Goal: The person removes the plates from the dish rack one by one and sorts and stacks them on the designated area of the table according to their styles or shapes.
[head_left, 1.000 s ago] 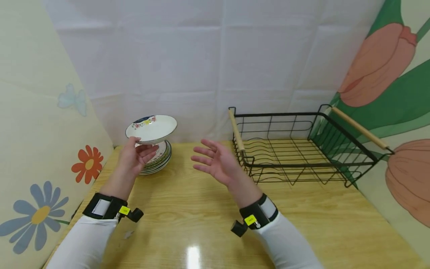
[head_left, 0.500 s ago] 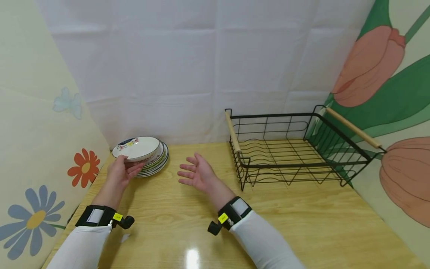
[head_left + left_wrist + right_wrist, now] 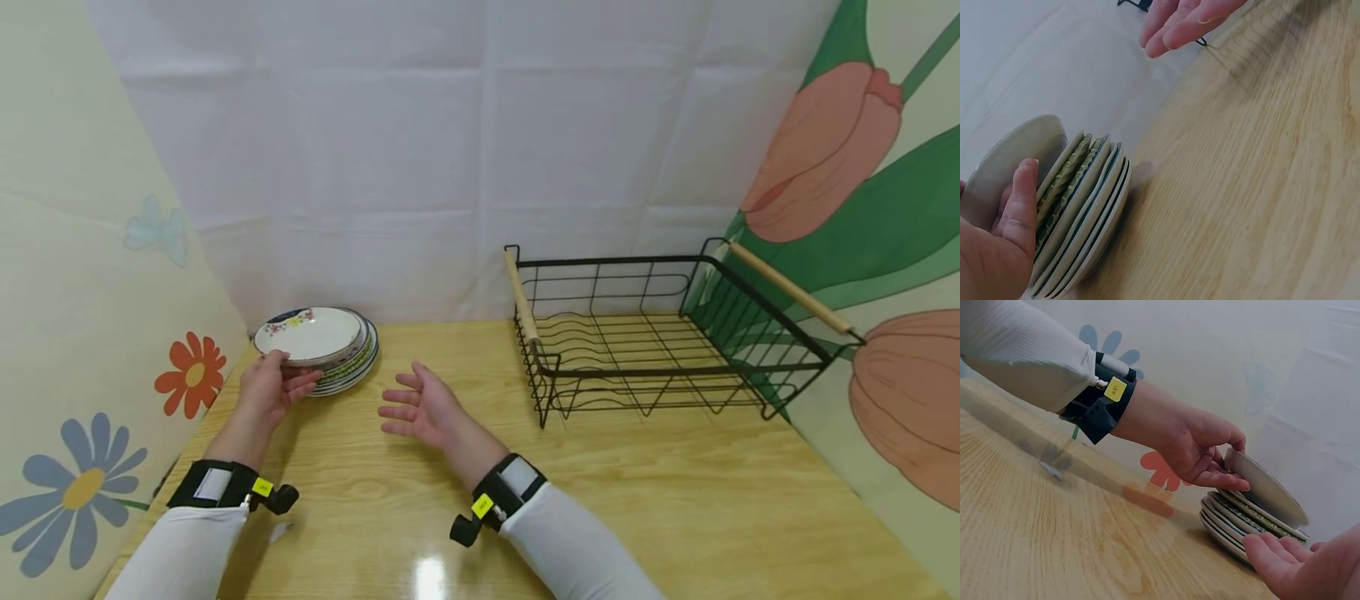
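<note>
My left hand (image 3: 266,392) pinches the near rim of a white plate (image 3: 311,335) with a floral, dark-blue patch on its edge, thumb on top and fingers beneath. That plate sits tilted at the top of a stack of plates (image 3: 352,371); the left wrist view shows a gap between the top plate (image 3: 1019,165) and the patterned green-edged plates (image 3: 1063,187) below. To the right of the stack, my right hand (image 3: 423,408) hovers above the table with fingers extended and holds nothing. In the right wrist view, the right hand's fingers (image 3: 1272,556) appear in front of the stack.
A black wire dish rack (image 3: 645,368) with wooden handles (image 3: 522,296) stands at the right on the wooden table (image 3: 375,500). White cloth (image 3: 375,167) hangs behind, and flower-printed walls (image 3: 75,292) flank both sides.
The left hand has lowered the floral plate from above the stack onto or close to its top. My right hand has moved left and slightly nearer, still extended.
</note>
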A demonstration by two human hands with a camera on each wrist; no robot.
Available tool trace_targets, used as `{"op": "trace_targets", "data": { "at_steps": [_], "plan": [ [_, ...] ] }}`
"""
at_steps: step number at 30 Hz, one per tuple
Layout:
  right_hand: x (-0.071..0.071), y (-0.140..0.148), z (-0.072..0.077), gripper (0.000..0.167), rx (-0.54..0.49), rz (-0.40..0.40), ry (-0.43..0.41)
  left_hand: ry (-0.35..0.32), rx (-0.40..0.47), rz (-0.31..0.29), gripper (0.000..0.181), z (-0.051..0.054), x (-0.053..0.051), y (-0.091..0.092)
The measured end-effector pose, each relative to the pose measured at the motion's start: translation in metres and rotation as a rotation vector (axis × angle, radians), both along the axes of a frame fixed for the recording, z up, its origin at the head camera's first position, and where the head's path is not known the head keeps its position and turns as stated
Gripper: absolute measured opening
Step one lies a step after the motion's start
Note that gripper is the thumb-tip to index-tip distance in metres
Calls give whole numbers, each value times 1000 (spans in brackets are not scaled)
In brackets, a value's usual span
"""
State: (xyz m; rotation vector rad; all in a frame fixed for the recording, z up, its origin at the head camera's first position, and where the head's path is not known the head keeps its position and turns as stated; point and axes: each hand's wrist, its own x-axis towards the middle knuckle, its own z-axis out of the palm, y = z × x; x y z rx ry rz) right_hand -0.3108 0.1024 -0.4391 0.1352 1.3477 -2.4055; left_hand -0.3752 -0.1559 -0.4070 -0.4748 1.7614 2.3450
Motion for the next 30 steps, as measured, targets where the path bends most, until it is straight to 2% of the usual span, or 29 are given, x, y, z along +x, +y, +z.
{"op": "trace_targets", "data": {
  "at_steps": [8, 13, 21, 30],
  "plan": [
    [5, 0, -2, 74, 12, 13, 12, 36, -62, -1, 58, -7, -6, 1],
    [7, -3, -2, 73, 15, 34, 14, 48, -89, 16, 59, -11, -6, -1],
    [9, -3, -1, 73, 29, 30, 27, 32, -87, 6, 58, -17, -2, -5],
    [9, 0, -1, 71, 39, 21, 23, 16, -18, -37, 64, -16, -1, -8]
  ]
}}
